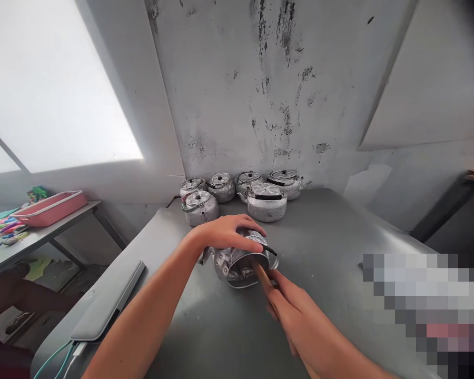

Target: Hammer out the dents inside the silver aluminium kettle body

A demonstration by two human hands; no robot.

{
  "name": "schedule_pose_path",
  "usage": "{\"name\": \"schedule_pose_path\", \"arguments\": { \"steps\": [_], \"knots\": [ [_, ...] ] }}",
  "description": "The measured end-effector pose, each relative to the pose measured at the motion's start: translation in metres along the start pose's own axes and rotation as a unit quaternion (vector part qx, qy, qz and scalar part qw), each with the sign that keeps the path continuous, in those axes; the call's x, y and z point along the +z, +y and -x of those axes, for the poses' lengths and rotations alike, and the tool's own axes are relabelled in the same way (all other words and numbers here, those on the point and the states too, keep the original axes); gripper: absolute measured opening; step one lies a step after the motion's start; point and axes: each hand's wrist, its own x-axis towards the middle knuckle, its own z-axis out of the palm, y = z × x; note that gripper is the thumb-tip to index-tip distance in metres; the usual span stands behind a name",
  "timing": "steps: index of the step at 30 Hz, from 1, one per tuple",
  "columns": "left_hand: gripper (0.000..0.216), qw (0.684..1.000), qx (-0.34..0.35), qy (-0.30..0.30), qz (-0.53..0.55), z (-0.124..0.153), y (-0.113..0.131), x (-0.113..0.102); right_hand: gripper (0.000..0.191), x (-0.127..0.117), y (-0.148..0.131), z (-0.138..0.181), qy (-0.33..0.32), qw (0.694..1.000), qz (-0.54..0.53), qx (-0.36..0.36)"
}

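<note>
A silver metal kettle [222, 267] lies tipped on the grey table [229, 326], its open mouth facing me. My left hand [231, 231] is closed over its upper side, steadying it near the black handle [269, 250]. My right hand [286, 301] grips a wooden stick [262, 275] whose far end goes into the kettle's mouth. What sits on that end is hidden inside. No lid shows on this kettle.
Several lidded kettles [266, 205] stand at the table's back edge against a stained wall [276, 89]. On the left lies a grey power bank [108, 300] with cables. A side table holds a pink basket [49, 209]. A blurred-out patch covers the right edge.
</note>
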Motion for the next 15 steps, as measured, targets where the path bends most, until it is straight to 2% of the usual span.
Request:
{"name": "schedule_pose_path", "arguments": {
  "steps": [3,8,12,15],
  "knots": [
    [0.046,1.0,0.005,0.002,-0.003,0.0,0.0,0.0,0.024,-0.001,-0.004,-0.002,-0.019,0.999,-0.018,0.03],
    [0.047,1.0,-0.011,0.01,-0.014,0.001,0.002,0.001,0.031,-0.002,-0.012,-0.002,-0.042,0.998,-0.03,0.033],
    [0.055,1.0,-0.022,0.015,-0.013,0.001,0.004,0.003,0.028,-0.008,-0.017,-0.004,-0.048,0.991,-0.072,0.099],
    [0.053,1.0,-0.02,0.018,-0.007,0.001,0.004,0.003,0.035,-0.011,-0.02,-0.004,-0.055,0.986,-0.09,0.129]
  ]
}}
